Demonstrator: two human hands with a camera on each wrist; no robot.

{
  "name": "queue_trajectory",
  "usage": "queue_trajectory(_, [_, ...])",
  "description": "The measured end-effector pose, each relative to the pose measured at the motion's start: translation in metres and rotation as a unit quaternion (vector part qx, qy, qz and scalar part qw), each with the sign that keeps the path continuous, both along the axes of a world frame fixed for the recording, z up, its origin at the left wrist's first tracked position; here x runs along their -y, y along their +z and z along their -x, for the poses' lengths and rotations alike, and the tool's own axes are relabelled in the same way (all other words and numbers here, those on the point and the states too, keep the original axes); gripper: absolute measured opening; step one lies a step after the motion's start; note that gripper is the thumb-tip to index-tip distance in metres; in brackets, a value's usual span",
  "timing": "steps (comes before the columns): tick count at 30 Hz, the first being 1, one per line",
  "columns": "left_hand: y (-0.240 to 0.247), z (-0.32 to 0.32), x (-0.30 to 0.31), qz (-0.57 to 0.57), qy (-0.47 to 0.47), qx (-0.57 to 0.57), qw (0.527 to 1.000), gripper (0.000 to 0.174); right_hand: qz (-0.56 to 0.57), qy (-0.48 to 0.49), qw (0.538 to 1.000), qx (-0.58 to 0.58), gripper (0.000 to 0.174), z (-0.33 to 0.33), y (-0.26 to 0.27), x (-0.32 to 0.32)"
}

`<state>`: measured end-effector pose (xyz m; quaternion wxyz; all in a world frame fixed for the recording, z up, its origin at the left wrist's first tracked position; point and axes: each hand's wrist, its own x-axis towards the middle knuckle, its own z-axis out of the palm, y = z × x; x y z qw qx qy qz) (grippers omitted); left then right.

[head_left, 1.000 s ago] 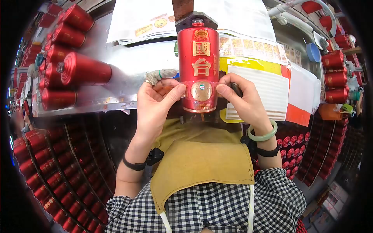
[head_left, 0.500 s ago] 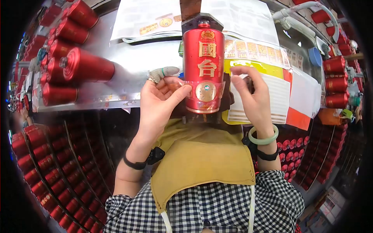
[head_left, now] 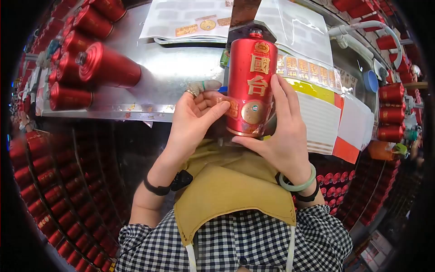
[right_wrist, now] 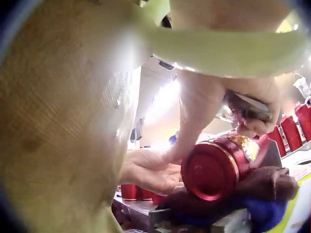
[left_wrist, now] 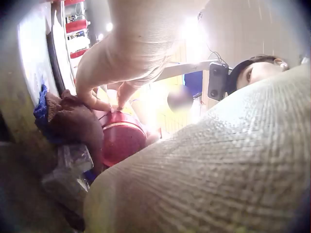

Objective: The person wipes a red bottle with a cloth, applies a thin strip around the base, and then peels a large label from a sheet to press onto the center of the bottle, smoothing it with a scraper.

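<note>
— Head view: red cylindrical bottle with gold characters (head_left: 252, 75) lies in a dark cradle (right_wrist: 272, 187); right hand (head_left: 282, 136) cups it, left hand (head_left: 192, 122) pinches its gold band label (head_left: 235, 109).
— If the pinch slips, that label could set crooked.

This is a bottle-labelling station in a factory or packing workshop. A steel workbench (head_left: 172, 77) carries sheets of gold labels (head_left: 308, 68) towards its far edge, red bottles (head_left: 90, 50) piled at its left edge and a single bottle (head_left: 251, 68) at its near edge. Rows of identical bottles (head_left: 41, 181) stand packed below it.
</note>
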<state>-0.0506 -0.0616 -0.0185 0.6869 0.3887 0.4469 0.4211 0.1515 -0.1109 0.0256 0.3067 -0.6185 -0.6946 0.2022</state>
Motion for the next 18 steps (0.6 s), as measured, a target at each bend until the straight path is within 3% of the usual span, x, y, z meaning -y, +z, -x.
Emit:
queue_trajectory(5, [0.015, -0.008, 0.008, -0.011, -0.008, 0.019, 1.000, 0.029, 0.001, 0.065, 0.993, -0.095, 0.123, -0.036, -0.020, -0.006])
queue_trajectory(7, [0.017, -0.010, 0.009, -0.023, -0.007, 0.020, 1.000, 0.029, 0.140, 0.077, 0.969, -0.188, 0.106, -0.043, -0.016, -0.004])
queue_trajectory(8, [0.019, -0.011, 0.007, 0.000, -0.008, 0.023, 1.000, 0.028, 0.169, 0.056, 0.927, -0.329, 0.094, -0.040, -0.011, -0.004])
queue_trajectory(9, [0.020, -0.009, 0.006, 0.023, -0.008, 0.023, 0.999, 0.028, 0.169, 0.055, 0.928, -0.329, 0.094, -0.034, -0.007, -0.006])
queue_trajectory(12, [0.015, -0.008, 0.006, 0.019, -0.004, 0.026, 0.999, 0.028, 0.193, -0.042, 0.894, -0.402, 0.071, -0.013, -0.005, -0.011])
queue_trajectory(15, [0.016, -0.007, 0.006, 0.023, 0.000, 0.037, 0.999, 0.029, 0.148, -0.036, 0.917, -0.368, 0.078, -0.002, -0.007, -0.012])
queue_trajectory(18, [0.019, -0.006, 0.005, 0.029, -0.003, 0.038, 0.999, 0.029, 0.146, -0.038, 0.903, -0.403, 0.080, 0.000, -0.010, -0.013])
